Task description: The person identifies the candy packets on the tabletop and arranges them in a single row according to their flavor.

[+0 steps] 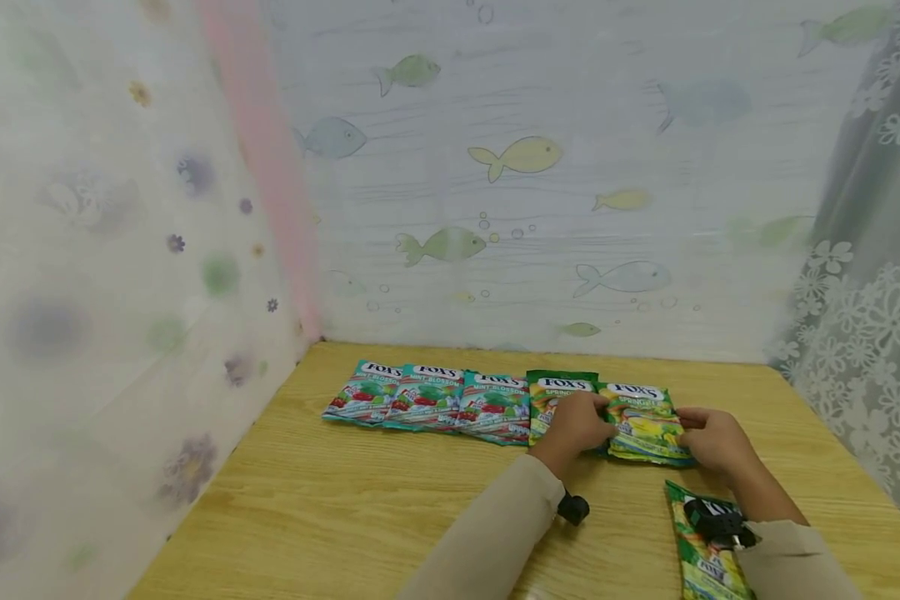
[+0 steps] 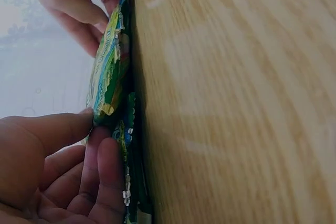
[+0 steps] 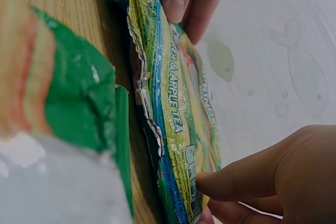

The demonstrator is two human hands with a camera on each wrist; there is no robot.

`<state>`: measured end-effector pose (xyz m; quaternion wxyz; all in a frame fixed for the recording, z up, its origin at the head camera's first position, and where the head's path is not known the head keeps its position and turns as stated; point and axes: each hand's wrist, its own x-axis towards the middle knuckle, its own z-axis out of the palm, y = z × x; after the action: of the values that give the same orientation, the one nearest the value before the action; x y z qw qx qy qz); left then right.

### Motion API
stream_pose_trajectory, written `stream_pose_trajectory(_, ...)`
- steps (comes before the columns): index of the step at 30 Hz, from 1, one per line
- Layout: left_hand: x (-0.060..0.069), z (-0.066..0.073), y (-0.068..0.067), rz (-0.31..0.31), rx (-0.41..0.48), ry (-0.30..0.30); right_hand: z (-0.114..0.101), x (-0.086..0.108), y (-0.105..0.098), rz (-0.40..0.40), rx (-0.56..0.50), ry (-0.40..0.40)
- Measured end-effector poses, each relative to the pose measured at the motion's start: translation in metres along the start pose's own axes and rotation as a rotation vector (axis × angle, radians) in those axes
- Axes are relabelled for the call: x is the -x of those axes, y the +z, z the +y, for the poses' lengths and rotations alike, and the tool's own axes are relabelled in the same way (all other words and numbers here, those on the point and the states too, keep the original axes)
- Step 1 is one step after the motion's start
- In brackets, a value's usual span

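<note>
A green and yellow Fox's candy bag (image 1: 647, 427) lies at the right end of a row on the wooden table. My left hand (image 1: 579, 423) pinches its left edge between thumb and fingers, and my right hand (image 1: 716, 442) pinches its right edge. The right wrist view shows the bag's printed front (image 3: 173, 98) with the right thumb pressed on its near corner. Next to it, partly under my left hand, lies another green Fox's bag (image 1: 562, 383); in the left wrist view the left fingers rest close by that neighbouring bag (image 2: 127, 177).
Three teal Fox's Mint Blossom bags (image 1: 495, 408) continue the row leftward, overlapping slightly. Another green Fox's bag (image 1: 701, 550) lies near the front right, partly under my right wrist. Behind the wooden table (image 1: 330, 508) stands a wall with fish drawings; a lace curtain hangs at right.
</note>
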<state>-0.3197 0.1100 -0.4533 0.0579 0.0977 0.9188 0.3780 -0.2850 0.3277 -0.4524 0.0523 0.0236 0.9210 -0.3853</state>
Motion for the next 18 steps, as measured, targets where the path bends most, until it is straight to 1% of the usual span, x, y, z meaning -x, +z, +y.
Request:
stream_pose_trajectory(7,-0.0004,0.001,0.0014,0.01,0.002,-0.018,0.0019,-0.0017,0.0008,0.0,0.036,-0.013)
stream_pose_trajectory(11,-0.0008,0.0009,0.0027,0.019,0.001,-0.036,0.0032,-0.0033,0.0004,-0.006,0.035,-0.019)
stream_pose_trajectory(18,-0.0013,0.0007,0.0041,0.036,-0.037,-0.031,0.0051,-0.0033,0.0004,-0.023,0.029,-0.023)
